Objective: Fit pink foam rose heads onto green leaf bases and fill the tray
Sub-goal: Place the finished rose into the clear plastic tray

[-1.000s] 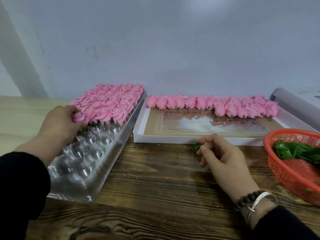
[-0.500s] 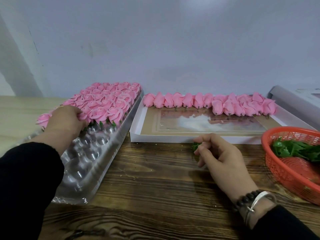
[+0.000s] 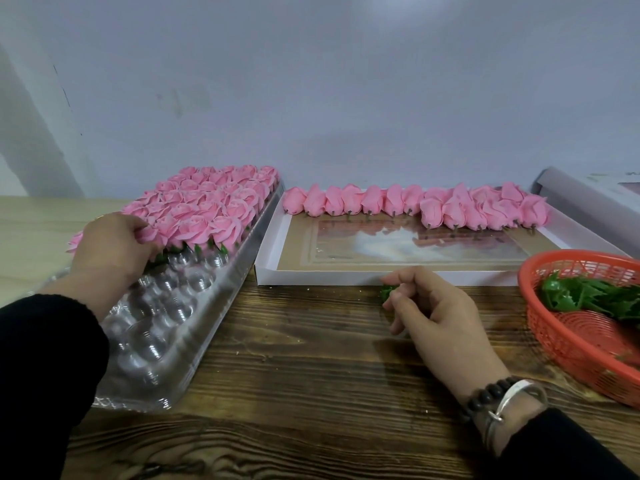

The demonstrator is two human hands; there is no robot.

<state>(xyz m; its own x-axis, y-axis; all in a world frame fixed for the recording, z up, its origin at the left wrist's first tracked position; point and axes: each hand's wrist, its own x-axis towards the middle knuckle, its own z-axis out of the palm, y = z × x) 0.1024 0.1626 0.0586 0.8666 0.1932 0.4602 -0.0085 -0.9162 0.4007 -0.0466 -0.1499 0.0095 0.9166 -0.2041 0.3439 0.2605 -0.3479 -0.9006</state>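
A clear plastic tray point(image 3: 162, 327) with round cups lies at the left; its far half is filled with finished pink roses point(image 3: 207, 206) on green bases. My left hand point(image 3: 110, 247) sits on the tray at the front row of roses, fingers curled around a pink rose point(image 3: 149, 233) there. My right hand point(image 3: 433, 313) rests on the wooden table in front of the white box and pinches a small green leaf base point(image 3: 387, 293) in its fingertips. Loose pink rose heads point(image 3: 415, 206) line the far side of the white box point(image 3: 381, 275).
An orange mesh basket point(image 3: 568, 344) at the right holds green leaf bases point(image 3: 588, 296). A grey roll point(image 3: 588, 206) lies behind it at the far right. A grey wall stands close behind the table. One rose point(image 3: 74, 242) sticks out left of my left hand.
My left hand has shifted slightly right along the front row of roses on the tray. My right hand has stayed in place with the leaf base.
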